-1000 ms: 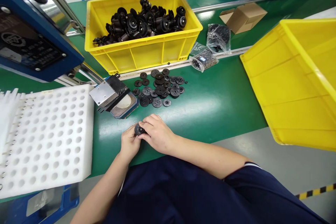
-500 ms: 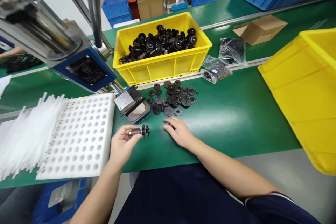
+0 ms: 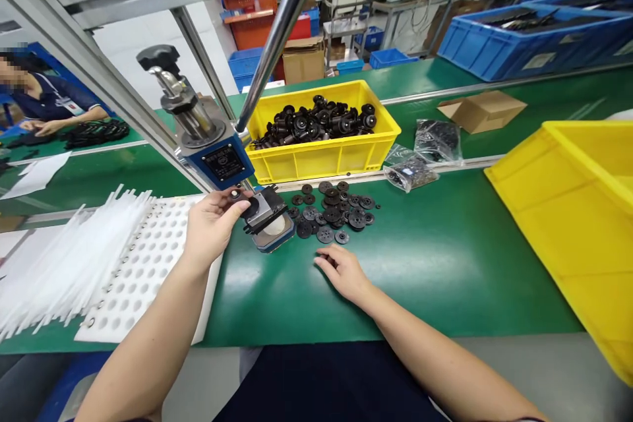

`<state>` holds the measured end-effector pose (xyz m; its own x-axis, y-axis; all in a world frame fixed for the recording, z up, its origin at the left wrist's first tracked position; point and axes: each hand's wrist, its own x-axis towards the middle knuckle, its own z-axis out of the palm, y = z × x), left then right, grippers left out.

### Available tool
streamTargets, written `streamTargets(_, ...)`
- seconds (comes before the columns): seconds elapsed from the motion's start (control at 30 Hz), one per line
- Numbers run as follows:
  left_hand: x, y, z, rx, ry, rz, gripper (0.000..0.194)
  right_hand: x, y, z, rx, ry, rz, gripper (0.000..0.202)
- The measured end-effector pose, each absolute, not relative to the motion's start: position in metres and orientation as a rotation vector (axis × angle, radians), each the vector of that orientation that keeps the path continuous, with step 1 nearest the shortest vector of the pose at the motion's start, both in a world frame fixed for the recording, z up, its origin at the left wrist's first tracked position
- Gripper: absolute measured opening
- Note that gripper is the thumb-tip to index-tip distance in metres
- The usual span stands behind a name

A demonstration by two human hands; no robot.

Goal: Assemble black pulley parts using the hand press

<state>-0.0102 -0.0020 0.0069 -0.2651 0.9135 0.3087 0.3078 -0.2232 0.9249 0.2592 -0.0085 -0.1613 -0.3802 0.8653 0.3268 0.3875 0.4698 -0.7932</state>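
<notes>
My left hand (image 3: pixel 210 227) is closed on a small dark spool-like part (image 3: pixel 236 196), pinched between thumb and fingers. It holds the part at the metal block of the press fixture (image 3: pixel 260 211), under the blue press head (image 3: pixel 222 161); the fingers cover much of the part. Over the green tabletop, my right hand (image 3: pixel 346 273) rests with its fingers curled in. Something dark shows under those fingers, too hidden to name. Just beyond this hand lies a loose pile of black toothed discs (image 3: pixel 332 214).
Behind the discs stands a yellow bin (image 3: pixel 316 161) full of dark spool parts. A white holed tray (image 3: pixel 165 247) with white rods (image 3: pixel 74 270) is at left. Plastic bags (image 3: pixel 410 177), a cardboard box (image 3: pixel 482 112) and another yellow bin (image 3: pixel 558 224) are at right. A co-worker (image 3: pixel 59 102) sits far left.
My left hand has carried the spool-like part up and away from me to the press fixture. My right hand stays near the discs, fingers still curled. The camera view has tilted up.
</notes>
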Motion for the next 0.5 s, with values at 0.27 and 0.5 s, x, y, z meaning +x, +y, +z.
streamTargets(0.27,-0.010,-0.002,0.011,1.477,1.511,1.447,0.041,0.263,0.033,-0.015,-0.910,-1.670,0.948,0.027)
streamTargets(0.5,-0.011,0.001,0.009,1.433,1.462,1.456,0.042,0.261,0.068,0.159,-0.473,-1.523,0.740,0.047)
